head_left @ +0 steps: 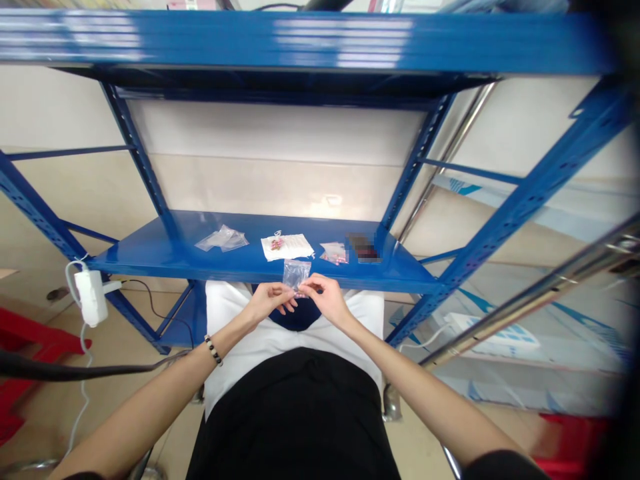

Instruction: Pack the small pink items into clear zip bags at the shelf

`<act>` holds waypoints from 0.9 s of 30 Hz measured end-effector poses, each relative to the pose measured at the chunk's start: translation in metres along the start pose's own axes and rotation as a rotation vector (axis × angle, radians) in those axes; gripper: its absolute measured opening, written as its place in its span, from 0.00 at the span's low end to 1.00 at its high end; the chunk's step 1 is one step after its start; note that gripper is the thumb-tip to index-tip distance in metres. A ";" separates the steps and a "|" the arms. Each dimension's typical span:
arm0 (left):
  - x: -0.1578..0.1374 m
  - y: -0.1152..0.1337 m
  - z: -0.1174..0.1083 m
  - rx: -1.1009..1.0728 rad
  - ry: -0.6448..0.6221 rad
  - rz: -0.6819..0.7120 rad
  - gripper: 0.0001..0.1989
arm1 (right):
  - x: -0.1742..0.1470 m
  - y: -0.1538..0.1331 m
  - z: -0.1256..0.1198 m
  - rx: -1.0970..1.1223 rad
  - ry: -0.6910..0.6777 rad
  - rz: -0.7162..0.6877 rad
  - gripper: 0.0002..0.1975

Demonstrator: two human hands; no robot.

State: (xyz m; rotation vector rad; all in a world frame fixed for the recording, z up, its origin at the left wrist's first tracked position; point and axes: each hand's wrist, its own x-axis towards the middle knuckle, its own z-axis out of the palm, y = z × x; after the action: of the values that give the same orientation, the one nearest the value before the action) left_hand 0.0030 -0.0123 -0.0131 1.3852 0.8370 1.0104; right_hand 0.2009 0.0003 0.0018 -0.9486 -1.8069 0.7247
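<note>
Clear plastic is showing between two pinching grips: the left hand [269,299] and the right hand [326,298] are holding the near end of a small zip bag [297,272] between thumbs and fingers. The zip bag is lying straight ahead of the fingertips, centred between the hands, with neither looking clearly nearer. Its long axis is seemingly running away from the body, and its pink-lined far end is pointing toward the blue metal shelf [235,262]. Small pink beads [299,294] are showing at its near end, partly hidden by the fingers. Beyond it, a white printed pouch [300,248] is lying on the shelf, carrying a beaded bunch [277,244]; a bag of pink pieces [334,253] is resting to the right, beside a dark, blurred-out object [364,247], and flat clear bags [223,239] are overlapping at the left
</note>
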 end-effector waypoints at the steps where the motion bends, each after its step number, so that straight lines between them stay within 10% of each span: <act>1: -0.001 0.000 0.000 0.012 -0.001 0.000 0.21 | -0.001 -0.001 0.000 0.016 0.001 0.016 0.11; 27: 0.006 0.009 -0.005 0.007 0.155 0.105 0.22 | 0.003 0.004 0.003 0.048 -0.029 0.088 0.11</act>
State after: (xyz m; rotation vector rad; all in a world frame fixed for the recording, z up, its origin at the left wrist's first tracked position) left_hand -0.0001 -0.0055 -0.0040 1.3809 0.8899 1.2090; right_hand 0.1986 0.0049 -0.0008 -0.9950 -1.7741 0.8372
